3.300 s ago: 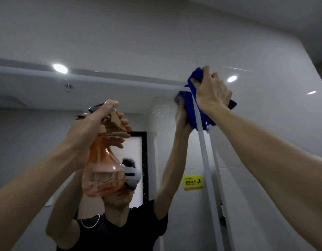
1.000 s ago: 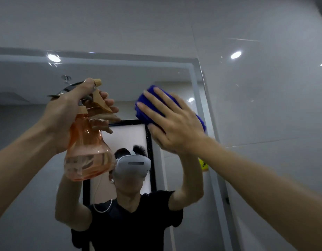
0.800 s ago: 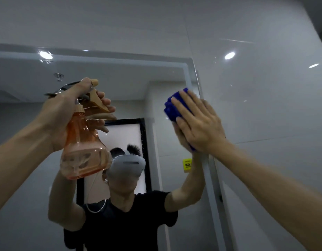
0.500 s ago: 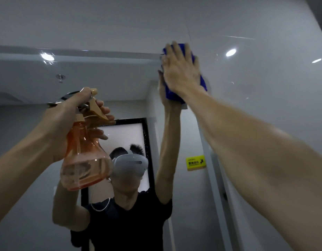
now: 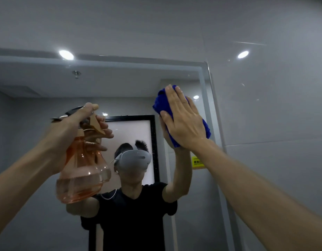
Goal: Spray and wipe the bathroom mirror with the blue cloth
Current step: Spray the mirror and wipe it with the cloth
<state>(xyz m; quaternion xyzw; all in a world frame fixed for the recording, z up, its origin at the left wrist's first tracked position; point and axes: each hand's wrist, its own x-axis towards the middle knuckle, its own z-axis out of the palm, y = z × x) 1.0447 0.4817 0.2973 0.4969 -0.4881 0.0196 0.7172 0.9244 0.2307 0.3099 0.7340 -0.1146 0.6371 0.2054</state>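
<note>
The bathroom mirror fills the left and middle of the head view, its pale frame running along the top and down the right. My right hand presses the bunched blue cloth flat against the glass near the upper right part of the mirror. My left hand holds an orange see-through spray bottle up by its neck and trigger, left of the cloth and a little lower, partly filled with liquid. My reflection shows in the glass behind both hands.
A glossy grey tiled wall runs to the right of the mirror frame and above it. A small yellow sign and a dark-framed pale panel are reflected in the glass. Ceiling spot lights glint on the tiles.
My right hand has slid the blue cloth down from the mirror's top right corner to a spot lower on the glass. The spray bottle has stayed held up at the left.
</note>
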